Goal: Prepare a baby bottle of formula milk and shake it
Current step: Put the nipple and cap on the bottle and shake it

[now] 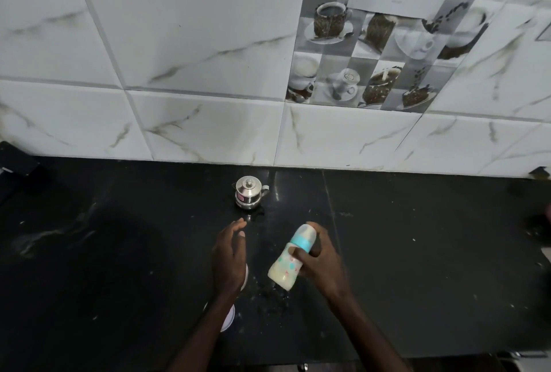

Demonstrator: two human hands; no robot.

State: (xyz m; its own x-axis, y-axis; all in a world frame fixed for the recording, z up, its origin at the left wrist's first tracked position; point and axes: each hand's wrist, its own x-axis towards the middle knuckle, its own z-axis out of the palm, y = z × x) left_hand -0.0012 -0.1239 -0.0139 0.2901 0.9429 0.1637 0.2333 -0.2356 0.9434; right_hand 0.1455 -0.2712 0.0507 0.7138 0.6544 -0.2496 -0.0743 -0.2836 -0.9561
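Right hand: I am gripping the baby bottle (pixel 286 268) in my right hand (pixel 319 262). My thumb (pixel 298 253) is pressing across its front just below the blue collar (pixel 301 242), and my fingers are curling round the far side up to the clear cap (pixel 307 231).
Left hand: I am holding my left hand (pixel 228 255) just beside the bottle without touching it, palm turned toward it, fingers loosely straight and slightly apart, gripping nothing.
Bottle: it is tilting over the black countertop (pixel 417 252), cap end pointing away toward the tiled wall (pixel 208 73), base toward me; I cannot tell whether the base is touching the counter.
Contents: creamy white milk is filling the lower part of the bottle.
Steel pot (pixel 249 194): it is standing upright and lidded near the wall, beyond my left hand, its contents hidden.
White round object (pixel 229 316): it is showing partly beneath my left wrist and forearm; I cannot tell what it is.
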